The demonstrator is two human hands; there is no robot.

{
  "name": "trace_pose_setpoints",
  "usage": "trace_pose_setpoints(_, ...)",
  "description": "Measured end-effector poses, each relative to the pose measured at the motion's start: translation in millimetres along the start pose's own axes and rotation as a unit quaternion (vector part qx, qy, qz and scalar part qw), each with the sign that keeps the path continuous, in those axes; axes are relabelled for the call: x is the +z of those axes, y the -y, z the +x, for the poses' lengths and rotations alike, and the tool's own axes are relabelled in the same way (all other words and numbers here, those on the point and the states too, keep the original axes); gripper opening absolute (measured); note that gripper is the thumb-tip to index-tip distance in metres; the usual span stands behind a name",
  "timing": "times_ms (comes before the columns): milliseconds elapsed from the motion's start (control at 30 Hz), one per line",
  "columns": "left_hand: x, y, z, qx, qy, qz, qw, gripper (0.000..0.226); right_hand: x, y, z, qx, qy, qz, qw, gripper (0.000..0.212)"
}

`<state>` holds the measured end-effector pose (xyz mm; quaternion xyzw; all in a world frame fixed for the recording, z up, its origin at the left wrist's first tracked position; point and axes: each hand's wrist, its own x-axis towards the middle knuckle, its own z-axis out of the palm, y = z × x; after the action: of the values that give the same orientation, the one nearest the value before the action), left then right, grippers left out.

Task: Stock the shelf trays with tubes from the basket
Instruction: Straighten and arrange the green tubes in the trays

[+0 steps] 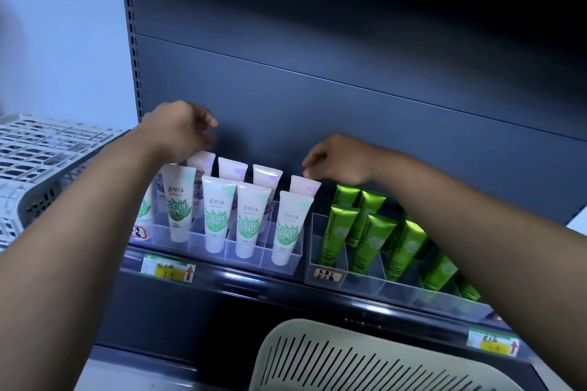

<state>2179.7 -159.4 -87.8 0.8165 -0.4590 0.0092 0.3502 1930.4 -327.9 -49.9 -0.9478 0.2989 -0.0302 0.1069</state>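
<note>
tubes in trays, basket below

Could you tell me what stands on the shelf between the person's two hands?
In the head view, pale tubes with lilac print stand upright in the clear tray between the left hand and right hand.

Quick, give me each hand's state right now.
Left hand: above the back-row tubes, fingers loosely curled, holding nothing visible.
Right hand: fingertips pinching the top of a purple-and-white tube in the clear tray.
</note>
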Motion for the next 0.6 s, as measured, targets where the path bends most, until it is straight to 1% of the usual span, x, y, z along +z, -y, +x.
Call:
trace_pose_setpoints(100, 5, -34, -5, 0.033, 0.015, -0.029, 0.999, 0.008, -19, -11, -23, 0.004, -0.054, -0.012, 0.998, 0.021)
trace_pose_setpoints(167, 15, -64, -14, 0.073, 0.036, -0.048, 0.996, 0.009, -27, -24, -48, 0.005, -0.091, -0.010, 0.996, 0.016)
trace_pose_setpoints(233, 26, -96, -26, 0.111, 0.076, -0.071, 0.988, 0.010, -28, -39, -79, 0.006, -0.109, 0.003, 0.994, 0.012)
trace_pose_setpoints(300, 43, -122, -41, 0.155, 0.123, -0.078, 0.977, 0.013, -23, -55, -109, 0.009, -0.105, 0.014, 0.994, 0.013)
trace_pose_setpoints(367, 64, -143, -57, 0.207, 0.144, -0.043, 0.967, 0.017, -11, -67, -130, 0.001, -0.099, 0.012, 0.995, 0.016)
trace_pose_setpoints(433, 83, -158, -69, 0.254, 0.143, 0.010, 0.956, 0.023, 3, -76, -142, -0.018, -0.110, -0.021, 0.994, 0.023)
trace_pose_setpoints(500, 96, -165, -76, 0.286, 0.139, 0.063, 0.946, 0.027, 15, -78, -145, -0.025, -0.126, -0.071, 0.989, 0.029)
trace_pose_setpoints(600, 104, -170, -76, 0.314, 0.128, 0.148, 0.929, 0.030, 26, -77, -142, -0.028, -0.131, -0.132, 0.982, 0.028)
